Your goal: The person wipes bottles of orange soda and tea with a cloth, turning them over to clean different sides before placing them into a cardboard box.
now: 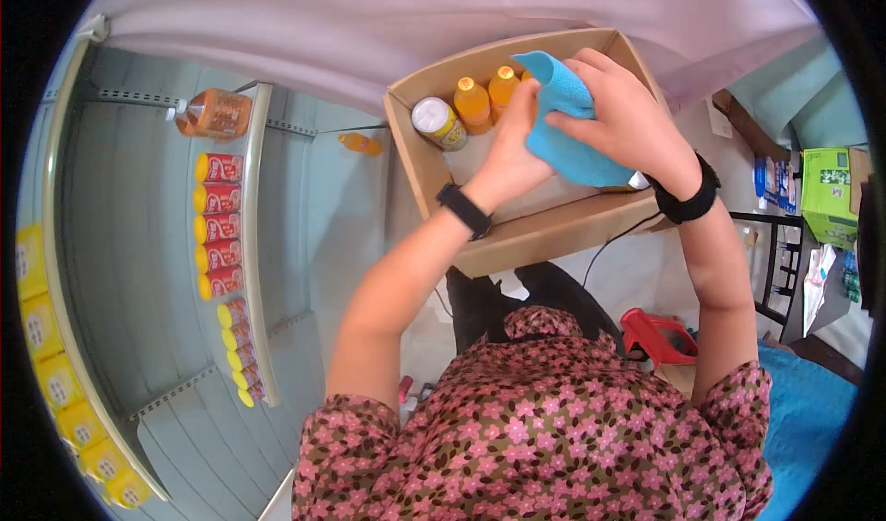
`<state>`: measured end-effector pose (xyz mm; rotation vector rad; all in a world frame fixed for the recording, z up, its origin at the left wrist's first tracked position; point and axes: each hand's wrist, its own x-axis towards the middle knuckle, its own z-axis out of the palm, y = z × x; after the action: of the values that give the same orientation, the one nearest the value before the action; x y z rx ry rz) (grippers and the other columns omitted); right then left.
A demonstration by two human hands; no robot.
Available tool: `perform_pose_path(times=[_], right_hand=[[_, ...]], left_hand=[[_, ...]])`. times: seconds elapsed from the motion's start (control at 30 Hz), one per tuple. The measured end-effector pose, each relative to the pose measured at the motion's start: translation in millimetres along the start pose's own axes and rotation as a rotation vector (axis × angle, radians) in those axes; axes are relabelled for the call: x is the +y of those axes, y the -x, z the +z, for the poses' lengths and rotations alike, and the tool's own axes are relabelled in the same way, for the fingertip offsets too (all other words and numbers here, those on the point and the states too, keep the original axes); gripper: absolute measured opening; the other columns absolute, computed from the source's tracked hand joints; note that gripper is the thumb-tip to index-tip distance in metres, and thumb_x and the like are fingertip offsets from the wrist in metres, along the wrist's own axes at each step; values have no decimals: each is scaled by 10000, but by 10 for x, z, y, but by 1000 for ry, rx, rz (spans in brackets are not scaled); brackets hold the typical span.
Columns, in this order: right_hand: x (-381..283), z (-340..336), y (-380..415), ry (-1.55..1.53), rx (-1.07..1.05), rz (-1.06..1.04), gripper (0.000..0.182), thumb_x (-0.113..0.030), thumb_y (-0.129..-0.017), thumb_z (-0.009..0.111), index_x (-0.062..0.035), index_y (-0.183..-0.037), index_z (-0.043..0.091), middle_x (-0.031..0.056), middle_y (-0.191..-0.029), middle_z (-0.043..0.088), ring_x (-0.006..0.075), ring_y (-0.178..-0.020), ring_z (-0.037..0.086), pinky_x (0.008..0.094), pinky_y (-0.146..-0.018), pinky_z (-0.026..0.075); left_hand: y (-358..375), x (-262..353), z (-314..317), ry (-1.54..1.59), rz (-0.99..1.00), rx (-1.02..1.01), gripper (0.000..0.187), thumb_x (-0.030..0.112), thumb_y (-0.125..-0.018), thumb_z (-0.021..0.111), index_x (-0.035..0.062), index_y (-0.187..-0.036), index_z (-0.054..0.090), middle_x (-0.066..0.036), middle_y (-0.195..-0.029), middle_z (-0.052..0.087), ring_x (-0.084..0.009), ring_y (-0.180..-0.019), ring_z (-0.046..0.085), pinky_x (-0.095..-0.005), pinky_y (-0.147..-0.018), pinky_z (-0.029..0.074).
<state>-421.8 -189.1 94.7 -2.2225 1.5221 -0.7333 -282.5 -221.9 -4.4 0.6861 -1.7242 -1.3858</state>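
Note:
A light blue cloth point(574, 138) is bunched between my hands above an open cardboard box point(517, 232). My right hand point(637, 115) is closed on the cloth, its thumb pressed across the front. Against the cloth's left side, my left hand point(515, 147) is curled, its fingers mostly hidden behind the fabric; whatever it grips is hidden. In the box, a yellow can with a white top point(438, 122) stands in the left corner. Beside it are an orange bottle point(472, 106) and another orange bottle point(502, 89), with more orange partly hidden behind my left hand.
At left, a shelf point(261, 244) holds a large brown-orange bottle point(214, 113), several red cans point(219, 227) and smaller yellow-lidded containers point(238, 350). Yellow packs point(60, 387) line a farther shelf. A small orange bottle point(360, 143) lies behind. At right are a green box point(828, 193) and a red object point(657, 336).

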Motion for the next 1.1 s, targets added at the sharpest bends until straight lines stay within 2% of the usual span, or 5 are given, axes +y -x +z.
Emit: perform_pose_path(times=[0.1, 0.2, 0.3, 0.6, 1.1], right_hand=[[478, 174, 11, 114, 0, 83, 328, -141, -693, 651, -15, -981, 555, 162, -879, 520, 351, -821, 540, 403, -715, 453], [992, 483, 22, 144, -6, 170, 313, -115, -698, 637, -7, -977, 547, 168, -909, 520, 365, -833, 543, 415, -719, 456], [1370, 743, -1, 184, 16, 314, 297, -99, -705, 631, -11, -972, 537, 173, -982, 516, 380, -885, 544, 440, -748, 462], [2187, 1188, -120, 311, 74, 341, 290, -83, -717, 622, -40, -992, 543, 160, -1025, 518, 373, -898, 550, 448, -756, 473], [1468, 867, 3, 234, 166, 314, 241, -74, -786, 568, -10, -1018, 556, 200, -1016, 552, 343, -885, 573, 387, -735, 472]], left_hand=[[-206, -587, 276, -88, 39, -7, 619, 111, -668, 690, 36, -1177, 346, -170, -1141, 480, -295, -1120, 458, -381, -921, 385], [-284, -948, 561, -360, -277, 111, 592, 75, -693, 635, 25, -1201, 335, -197, -1157, 474, -327, -1133, 445, -383, -926, 384], [-334, -973, 610, 344, -569, 54, 631, -7, -701, 542, 7, -1279, 289, -199, -1210, 454, -306, -1164, 428, -360, -961, 350], [-216, -1156, 611, 226, -704, -46, 518, 98, -786, 591, -24, -1243, 382, -196, -1273, 431, -271, -1146, 457, -356, -946, 373], [22, -712, 291, 238, -611, 62, 431, 152, -809, 609, 0, -1173, 434, -134, -1089, 525, -206, -990, 520, -319, -840, 435]])
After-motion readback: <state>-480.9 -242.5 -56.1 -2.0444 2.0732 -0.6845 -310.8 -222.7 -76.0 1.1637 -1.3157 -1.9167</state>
